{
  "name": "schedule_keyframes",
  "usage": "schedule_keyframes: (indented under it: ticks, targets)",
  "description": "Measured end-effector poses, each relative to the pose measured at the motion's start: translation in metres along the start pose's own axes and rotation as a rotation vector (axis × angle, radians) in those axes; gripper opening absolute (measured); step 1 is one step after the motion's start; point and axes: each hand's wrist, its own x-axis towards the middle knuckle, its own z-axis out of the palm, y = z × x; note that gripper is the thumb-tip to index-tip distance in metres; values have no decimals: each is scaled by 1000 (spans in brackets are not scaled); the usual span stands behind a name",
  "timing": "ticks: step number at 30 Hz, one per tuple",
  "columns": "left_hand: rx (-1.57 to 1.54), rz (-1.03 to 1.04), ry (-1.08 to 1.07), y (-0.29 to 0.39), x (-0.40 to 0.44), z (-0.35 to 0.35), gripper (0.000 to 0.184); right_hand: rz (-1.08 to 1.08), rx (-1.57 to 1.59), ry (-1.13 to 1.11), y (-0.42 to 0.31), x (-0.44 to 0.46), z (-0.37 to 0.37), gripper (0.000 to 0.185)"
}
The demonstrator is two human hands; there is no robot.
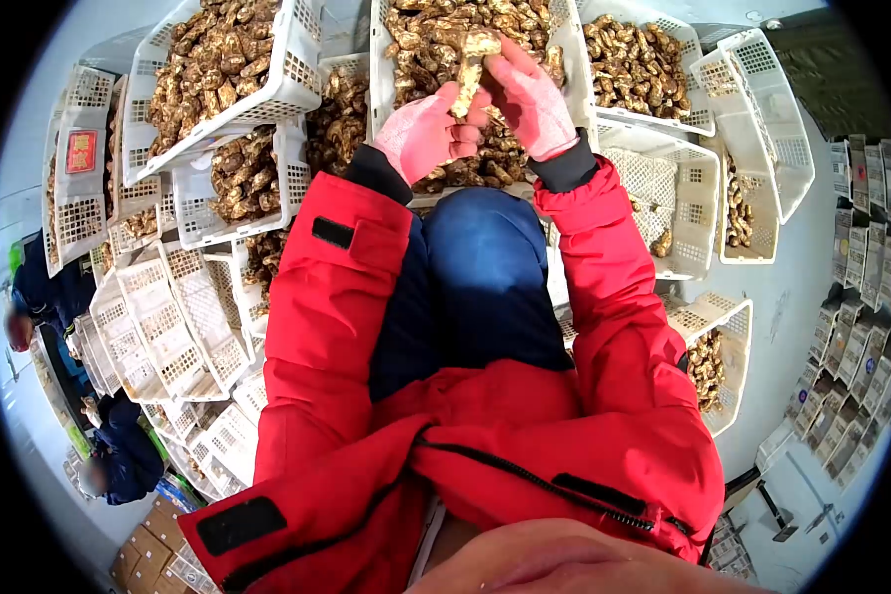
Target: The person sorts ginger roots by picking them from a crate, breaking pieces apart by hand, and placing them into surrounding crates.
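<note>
A pale brown mushroom (469, 71) with a thick stem is held up in front of me, cap at the top. My left hand (421, 131), in a pinkish-white glove with bare fingertips, closes its thumb and fingers around the lower stem. On the other side, my right hand (537, 101), gloved the same way, has its fingers curled against the cap and upper stem. Directly beneath both hands stands a white plastic crate (379, 69) heaped with similar brown mushrooms (421, 35).
More mushroom crates stand at left (302, 74) and right (701, 84). A crate with few mushrooms (691, 213) sits by my right arm. Stacked crates (168, 327) fill the left side, where two people in dark clothes (129, 450) are. Grey-white crates (866, 238) line the far right.
</note>
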Motion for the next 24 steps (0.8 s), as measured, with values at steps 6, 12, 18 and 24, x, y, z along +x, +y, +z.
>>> schedule_keyframes:
  ticks: [6,12,18,24]
  targets:
    - [387,-27,336,-1,-12,19,48,130,52,-50,11,-19,8,11]
    - [574,-166,225,-3,-8,14,56,53,-77,111,3,-36,-17,14]
    - [400,25,282,0,-5,-17,47,-101,-530,604,-44,-136,-135,31]
    - [405,88,327,3,-9,-11,47,149,-1151,1048,-14,-220,-277,48]
